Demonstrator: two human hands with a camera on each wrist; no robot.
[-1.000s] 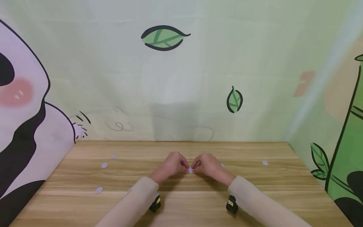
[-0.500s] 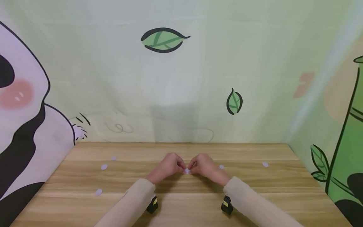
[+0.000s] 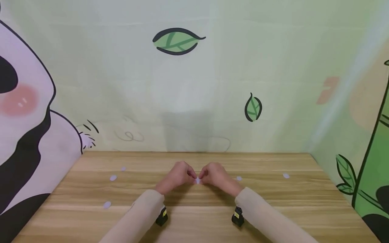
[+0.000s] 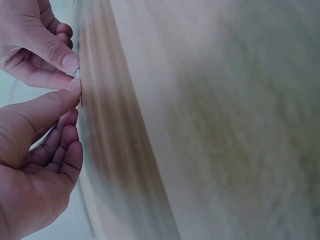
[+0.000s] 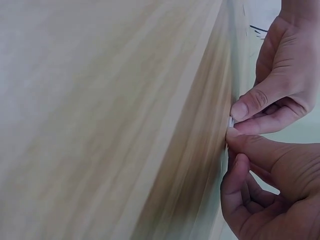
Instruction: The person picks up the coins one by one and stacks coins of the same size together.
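Above the middle of the wooden table, my left hand (image 3: 177,175) and right hand (image 3: 214,173) meet at one small white disc (image 3: 198,181). Each hand pinches an opposite side of it between thumb and forefinger. In the left wrist view only a thin white sliver of the disc (image 4: 77,74) shows between the two thumbs. The right wrist view has the same pale edge of the disc (image 5: 230,122), mostly covered by fingertips. The other fingers of both hands are curled inward.
Several like white discs lie flat on the wooden table (image 3: 197,222): left ones (image 3: 107,205), (image 3: 113,178), a far-left disc (image 3: 123,168), one beside my right wrist (image 3: 239,178) and a far-right disc (image 3: 286,176). A printed cloth backdrop (image 3: 194,84) stands behind the table.
Both hands have shifted slightly left together, with the white disc still pinched between them. The loose discs stay where they were on the table.
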